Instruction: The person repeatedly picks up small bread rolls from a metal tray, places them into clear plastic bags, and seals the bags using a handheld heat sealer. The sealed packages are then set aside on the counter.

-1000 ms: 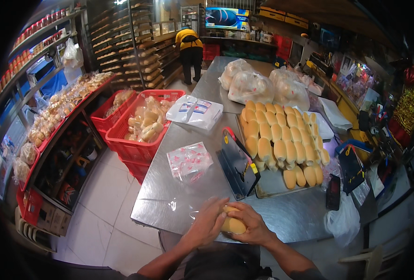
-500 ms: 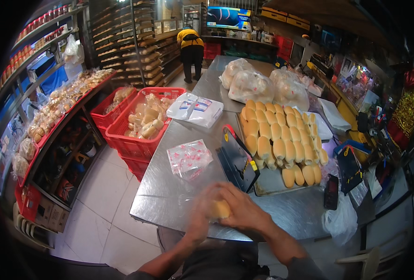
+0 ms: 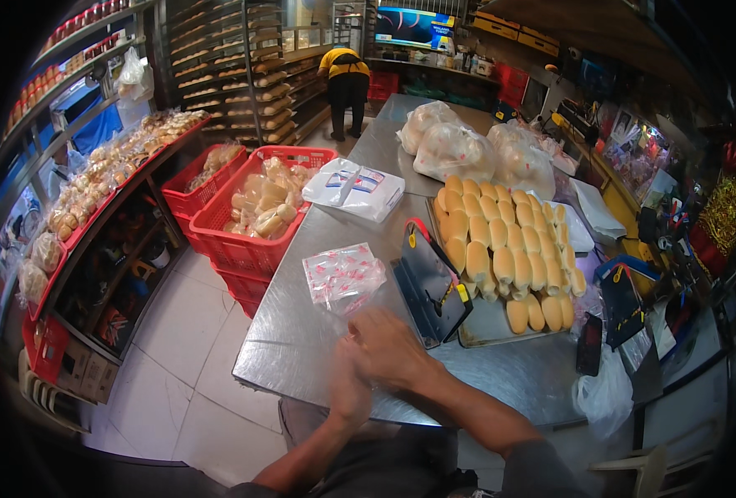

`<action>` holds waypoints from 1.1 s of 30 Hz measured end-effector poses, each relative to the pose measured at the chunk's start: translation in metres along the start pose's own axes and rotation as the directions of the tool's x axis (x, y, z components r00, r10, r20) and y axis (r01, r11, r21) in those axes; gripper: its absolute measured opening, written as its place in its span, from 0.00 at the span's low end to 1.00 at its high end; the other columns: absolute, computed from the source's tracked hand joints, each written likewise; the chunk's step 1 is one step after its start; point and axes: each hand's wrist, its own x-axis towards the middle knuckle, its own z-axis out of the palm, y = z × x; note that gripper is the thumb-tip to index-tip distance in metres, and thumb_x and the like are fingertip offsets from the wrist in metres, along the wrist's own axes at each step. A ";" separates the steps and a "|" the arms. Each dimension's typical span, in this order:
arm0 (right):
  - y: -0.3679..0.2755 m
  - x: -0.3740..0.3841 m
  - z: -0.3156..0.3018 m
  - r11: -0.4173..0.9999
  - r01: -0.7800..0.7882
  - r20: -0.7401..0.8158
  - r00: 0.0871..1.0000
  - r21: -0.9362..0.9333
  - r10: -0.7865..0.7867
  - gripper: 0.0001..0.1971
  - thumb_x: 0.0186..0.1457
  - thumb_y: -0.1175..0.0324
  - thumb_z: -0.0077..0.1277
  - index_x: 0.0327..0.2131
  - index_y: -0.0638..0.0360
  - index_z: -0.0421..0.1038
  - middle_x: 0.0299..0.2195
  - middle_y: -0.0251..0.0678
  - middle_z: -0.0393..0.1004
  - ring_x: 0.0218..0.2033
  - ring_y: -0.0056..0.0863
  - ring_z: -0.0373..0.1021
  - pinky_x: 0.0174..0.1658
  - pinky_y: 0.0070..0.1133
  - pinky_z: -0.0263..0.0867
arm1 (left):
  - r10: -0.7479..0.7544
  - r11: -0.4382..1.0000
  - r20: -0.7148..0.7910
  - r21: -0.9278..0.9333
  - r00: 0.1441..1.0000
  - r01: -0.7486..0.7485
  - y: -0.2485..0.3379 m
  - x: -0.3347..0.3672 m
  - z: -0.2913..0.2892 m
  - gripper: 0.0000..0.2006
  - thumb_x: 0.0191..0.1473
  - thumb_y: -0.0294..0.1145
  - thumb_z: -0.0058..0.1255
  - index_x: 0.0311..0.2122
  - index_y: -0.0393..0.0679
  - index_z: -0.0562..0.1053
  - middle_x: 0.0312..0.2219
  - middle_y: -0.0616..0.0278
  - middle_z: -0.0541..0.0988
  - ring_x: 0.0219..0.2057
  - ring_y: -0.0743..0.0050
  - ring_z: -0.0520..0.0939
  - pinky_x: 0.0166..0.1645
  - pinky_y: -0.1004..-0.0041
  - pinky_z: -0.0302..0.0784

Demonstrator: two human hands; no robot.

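My left hand [image 3: 349,388] and my right hand [image 3: 391,350] are pressed together over the near edge of the steel table [image 3: 289,344]. Both are closed, the right one curled over the left, and motion blurs them a little. Whatever lies between them is hidden. Just beyond my fingers is a stack of clear plastic bags [image 3: 343,275] with pink print. To the right of the bags stands a dark blue bag sealer [image 3: 427,286] with red and yellow parts. Beside it, elongated bread rolls [image 3: 505,241] are piled in rows on a metal tray [image 3: 488,329].
Red crates [image 3: 243,249] with bagged bread stand left of the table. White plastic bags [image 3: 355,189] lie near them. Large filled bags [image 3: 455,153] sit behind the rolls. A black handset [image 3: 589,344] lies at right. A person in yellow [image 3: 344,70] bends by the racks.
The bread roll that showed between my hands is out of sight now. My hands have shifted slightly left and turned, the right one now covering more of the left. The view has shifted slightly.
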 end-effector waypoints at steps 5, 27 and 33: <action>-0.003 -0.001 0.002 0.998 0.059 0.154 0.986 -0.019 -0.056 0.17 0.61 0.55 0.58 0.42 0.60 0.69 0.37 0.45 0.70 0.43 0.48 0.70 0.51 0.41 0.65 | -0.009 0.997 -0.205 0.071 0.979 0.024 0.012 -0.006 0.018 0.22 0.77 0.46 0.31 0.63 0.41 0.66 0.64 0.56 0.69 0.65 0.64 0.69 0.71 0.63 0.62; 0.008 -0.052 -0.047 0.972 0.075 0.263 0.956 0.222 -0.134 0.20 0.45 0.70 0.68 0.45 0.52 0.79 0.63 0.39 0.69 0.72 0.47 0.56 0.71 0.58 0.47 | -0.230 0.558 0.062 0.826 0.971 0.079 0.074 0.029 0.024 0.28 0.59 0.25 0.63 0.61 0.36 0.63 0.53 0.54 0.73 0.55 0.70 0.76 0.59 0.66 0.76; 0.010 -0.057 -0.053 0.948 0.068 0.137 0.984 0.312 -0.116 0.13 0.50 0.70 0.69 0.40 0.52 0.81 0.59 0.38 0.74 0.69 0.45 0.61 0.72 0.50 0.51 | -0.394 0.443 0.022 0.881 0.919 0.169 0.091 0.036 0.034 0.25 0.57 0.23 0.63 0.58 0.35 0.68 0.44 0.59 0.78 0.46 0.73 0.82 0.51 0.70 0.80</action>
